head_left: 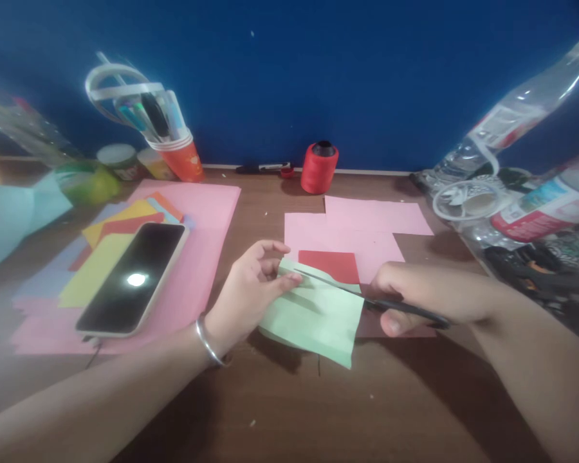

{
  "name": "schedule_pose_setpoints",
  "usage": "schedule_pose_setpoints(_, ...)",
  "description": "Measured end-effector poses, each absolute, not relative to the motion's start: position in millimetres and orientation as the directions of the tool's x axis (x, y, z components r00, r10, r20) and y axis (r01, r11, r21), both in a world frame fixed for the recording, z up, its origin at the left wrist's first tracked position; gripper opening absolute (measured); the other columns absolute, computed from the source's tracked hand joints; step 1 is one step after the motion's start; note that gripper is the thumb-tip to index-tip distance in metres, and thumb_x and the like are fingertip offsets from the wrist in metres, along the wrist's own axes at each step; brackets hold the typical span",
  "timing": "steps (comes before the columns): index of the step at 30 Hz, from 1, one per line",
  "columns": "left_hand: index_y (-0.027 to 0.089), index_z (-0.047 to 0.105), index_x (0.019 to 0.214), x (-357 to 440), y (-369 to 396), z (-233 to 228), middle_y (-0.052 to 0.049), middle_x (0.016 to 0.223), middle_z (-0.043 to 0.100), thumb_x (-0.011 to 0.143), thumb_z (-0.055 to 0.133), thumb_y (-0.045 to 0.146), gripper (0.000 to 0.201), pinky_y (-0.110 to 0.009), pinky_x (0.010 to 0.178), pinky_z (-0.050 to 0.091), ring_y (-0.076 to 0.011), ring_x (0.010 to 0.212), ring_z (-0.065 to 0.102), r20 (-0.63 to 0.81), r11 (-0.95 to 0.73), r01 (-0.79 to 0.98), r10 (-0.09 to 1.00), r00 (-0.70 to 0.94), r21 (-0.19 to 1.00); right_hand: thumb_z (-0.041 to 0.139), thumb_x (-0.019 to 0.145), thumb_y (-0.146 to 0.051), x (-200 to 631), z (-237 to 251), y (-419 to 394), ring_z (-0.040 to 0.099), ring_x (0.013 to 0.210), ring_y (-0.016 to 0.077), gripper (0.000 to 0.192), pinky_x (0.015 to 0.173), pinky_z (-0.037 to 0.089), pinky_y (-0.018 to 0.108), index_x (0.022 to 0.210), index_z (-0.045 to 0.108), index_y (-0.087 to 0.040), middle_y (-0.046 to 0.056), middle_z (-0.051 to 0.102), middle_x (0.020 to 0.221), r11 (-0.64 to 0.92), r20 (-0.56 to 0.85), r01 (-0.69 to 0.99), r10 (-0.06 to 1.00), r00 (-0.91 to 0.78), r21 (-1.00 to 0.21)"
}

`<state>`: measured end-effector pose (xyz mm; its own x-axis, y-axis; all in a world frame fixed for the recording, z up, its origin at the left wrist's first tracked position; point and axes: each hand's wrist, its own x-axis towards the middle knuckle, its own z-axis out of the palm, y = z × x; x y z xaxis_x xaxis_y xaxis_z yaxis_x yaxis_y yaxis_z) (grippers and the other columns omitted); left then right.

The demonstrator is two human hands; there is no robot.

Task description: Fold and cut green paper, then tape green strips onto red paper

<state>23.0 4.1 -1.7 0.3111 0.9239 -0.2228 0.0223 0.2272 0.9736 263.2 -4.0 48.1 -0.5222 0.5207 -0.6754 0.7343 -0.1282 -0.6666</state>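
Note:
A piece of light green paper (318, 321) is pinched along its left edge between the thumb and fingers of my left hand (258, 283), a little above the table. My right hand (405, 296) grips black-handled scissors (410, 310). Their blades run leftward along the upper part of the green sheet, reaching close to my left thumb. A narrow strip of green lies on the far side of the blades. Behind the sheet, a red paper piece (330, 265) rests on pink paper pieces (367, 235).
On the left, a phone (132, 276) lies over coloured papers and pink sheets (193, 257). Farther back stand a paper cup (183, 157) of pens and a red thread spool (320, 168). Plastic bottles (516, 116) and a tape roll (468, 200) crowd the right side.

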Motion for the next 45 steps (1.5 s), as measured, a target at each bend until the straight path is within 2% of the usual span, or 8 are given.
schedule_pose_setpoints(8, 0.022, 0.047, 0.096, 23.1, 4.4, -1.0, 0.003, 0.071, 0.062, 0.07, 0.068, 0.023, 0.034, -0.019, 0.056, 0.046, -0.0086, 0.061, 0.058, -0.225, 0.231, 0.02, 0.921, 0.318, 0.973, 0.057, 0.072, -0.051, 261.2, 45.4, -7.8, 0.037, 0.04, 0.0069, 0.036, 0.036, 0.021, 0.018, 0.065, 0.047, -0.017, -0.005, 0.044, 0.048, -0.159, -0.556, 0.574, 0.546, -0.627, -0.803)
schedule_pose_setpoints(12, 0.022, 0.047, 0.096, 22.8, 4.0, -1.8, 0.003, 0.07, 0.061, 0.07, 0.068, 0.023, 0.034, -0.019, 0.056, 0.045, -0.0083, 0.061, 0.058, -0.221, 0.226, 0.02, 0.921, 0.322, 0.974, 0.057, 0.073, -0.049, 261.5, 42.7, -11.1, 0.035, 0.04, 0.007, 0.033, 0.035, 0.021, 0.018, 0.07, 0.049, -0.017, -0.005, 0.044, 0.049, -0.187, -0.541, 0.542, 0.563, -0.625, -0.82)
schedule_pose_setpoints(18, 0.022, 0.047, 0.096, 22.8, 3.3, -1.9, 0.004, 0.069, 0.061, 0.07, 0.067, 0.023, 0.033, -0.018, 0.056, 0.045, -0.0072, 0.061, 0.057, -0.222, 0.232, 0.008, 0.918, 0.328, 0.973, 0.058, 0.073, -0.048, 259.3, 43.5, -10.6, 0.034, 0.04, 0.007, 0.033, 0.035, 0.02, 0.019, 0.065, 0.045, -0.018, -0.005, 0.043, 0.047, -0.153, -0.514, 0.534, 0.575, -0.636, -0.831)
schedule_pose_setpoints(25, 0.023, 0.047, 0.096, 23.2, 3.3, -1.6, 0.004, 0.069, 0.061, 0.07, 0.067, 0.022, 0.032, -0.018, 0.056, 0.045, -0.0069, 0.06, 0.057, -0.22, 0.229, 0.011, 0.919, 0.326, 0.973, 0.055, 0.072, -0.054, 261.2, 44.1, -10.2, 0.035, 0.04, 0.0077, 0.039, 0.036, 0.021, 0.019, 0.062, 0.042, -0.018, -0.004, 0.044, 0.046, -0.091, -0.542, 0.617, 0.589, -0.599, -0.781)
schedule_pose_setpoints(29, 0.022, 0.047, 0.096, 22.7, 3.6, -1.6, 0.004, 0.069, 0.061, 0.07, 0.067, 0.023, 0.033, -0.019, 0.055, 0.045, -0.0076, 0.059, 0.057, -0.219, 0.226, 0.014, 0.921, 0.322, 0.974, 0.056, 0.071, -0.054, 262.1, 42.3, -10.4, 0.036, 0.04, 0.0077, 0.04, 0.036, 0.021, 0.019, 0.061, 0.043, -0.018, -0.004, 0.044, 0.046, -0.116, -0.553, 0.611, 0.577, -0.601, -0.783)
schedule_pose_setpoints(40, 0.022, 0.047, 0.097, 21.8, 3.0, -2.2, 0.003, 0.072, 0.063, 0.069, 0.068, 0.022, 0.035, -0.02, 0.056, 0.045, -0.0094, 0.061, 0.058, -0.227, 0.24, -0.003, 0.919, 0.321, 0.971, 0.058, 0.067, -0.058, 263.0, 43.7, -10.6, 0.036, 0.041, 0.0077, 0.045, 0.037, 0.023, 0.019, 0.059, 0.047, -0.016, -0.004, 0.044, 0.046, -0.197, -0.669, 0.703, 0.554, -0.495, -0.683)
schedule_pose_setpoints(42, 0.022, 0.048, 0.101, 21.9, 2.5, -2.7, 0.002, 0.074, 0.062, 0.07, 0.067, 0.024, 0.036, -0.021, 0.057, 0.045, -0.0102, 0.063, 0.058, -0.217, 0.252, -0.063, 0.918, 0.333, 0.966, 0.059, 0.067, -0.057, 263.4, 42.3, -10.0, 0.038, 0.042, 0.0081, 0.044, 0.038, 0.024, 0.019, 0.06, 0.049, -0.015, -0.003, 0.046, 0.047, -0.194, -0.645, 0.684, 0.581, -0.497, -0.703)
schedule_pose_setpoints(45, 0.02, 0.049, 0.105, 22.8, 2.9, -2.9, -0.001, 0.08, 0.06, 0.078, 0.057, 0.035, 0.032, -0.023, 0.061, 0.047, -0.0125, 0.07, 0.058, -0.163, 0.283, -0.327, 0.922, 0.351, 0.902, 0.056, 0.069, -0.059, 259.4, 40.0, -8.5, 0.043, 0.048, 0.0099, 0.045, 0.043, 0.029, 0.021, 0.063, 0.053, -0.015, -0.002, 0.049, 0.053, -0.133, -0.514, 0.584, 0.654, -0.555, -0.801)
